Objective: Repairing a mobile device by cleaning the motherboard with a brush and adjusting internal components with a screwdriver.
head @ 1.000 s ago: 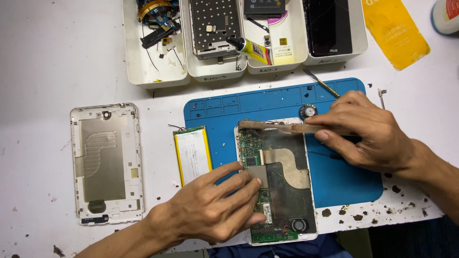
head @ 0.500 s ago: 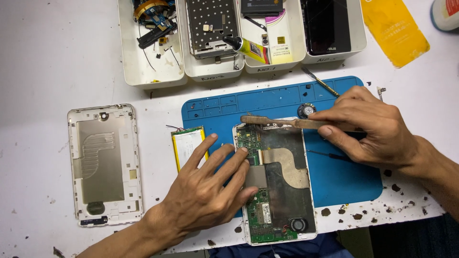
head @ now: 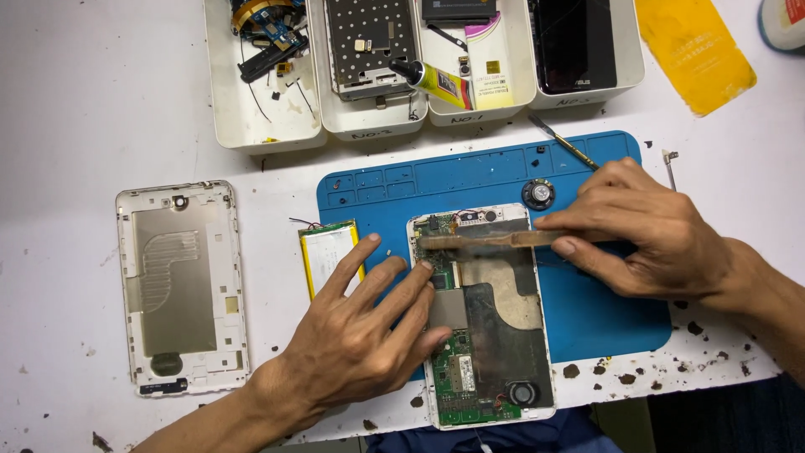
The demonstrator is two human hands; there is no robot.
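An opened tablet (head: 495, 335) with its green circuit board and dark shielding exposed lies on a blue work mat (head: 470, 180). My left hand (head: 360, 335) rests flat, fingers spread, on the tablet's left edge, with fingertips touching the board. My right hand (head: 646, 231) grips a thin brown flat pry tool (head: 478, 242) laid across the top of the tablet, its tip near the upper left of the board. A silver battery (head: 325, 252) with yellow edging lies just left of the tablet, by my left fingers.
The tablet's white back cover (head: 180, 285) lies at the left. Several white trays (head: 268, 126) of parts, a glue tube (head: 432, 80) and a dark screen panel (head: 579, 42) line the back. A small round speaker (head: 538, 194), a yellow cloth (head: 696, 50) and tweezers (head: 562, 143) lie nearby.
My left hand has opened and slid up and left, from the tablet's middle to its left edge beside the battery. The right hand with the pry tool has barely moved.
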